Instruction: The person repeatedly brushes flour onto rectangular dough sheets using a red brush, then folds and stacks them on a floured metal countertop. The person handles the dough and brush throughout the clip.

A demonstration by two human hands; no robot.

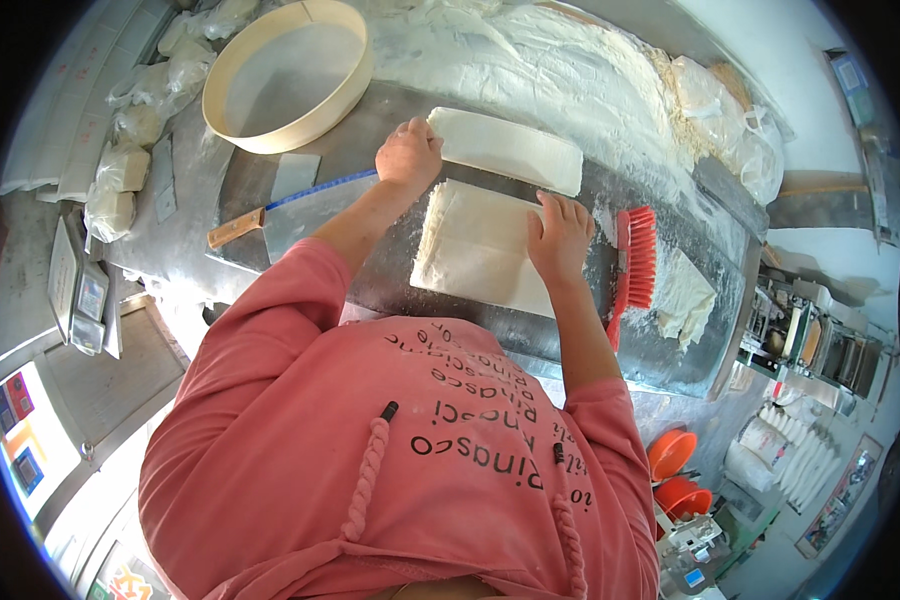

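Observation:
Two flat, pale stacks of what look like dough sheets lie on the dark floury worktop. The narrow dough strip point(505, 148) is the farther one; a wider dough stack point(475, 245) with a ragged left edge lies nearer me. My left hand point(408, 155) has its fingers curled at the strip's left end, seemingly gripping its corner. My right hand point(560, 235) rests with fingers stretched over the right end of the wider stack, fingertips toward the strip. Left of the stacks lies a broad knife point(295, 220) with a wooden handle and a blue edge, partly behind my left forearm.
A round sieve point(288, 75) stands at the far left. Loose flour point(530, 60) is heaped along the back. Right of the stacks are a red brush point(634, 265) and a dough scrap point(685, 300). Plastic bags point(715, 110) sit at the back right; a roller machine point(810, 340) stands beyond the table.

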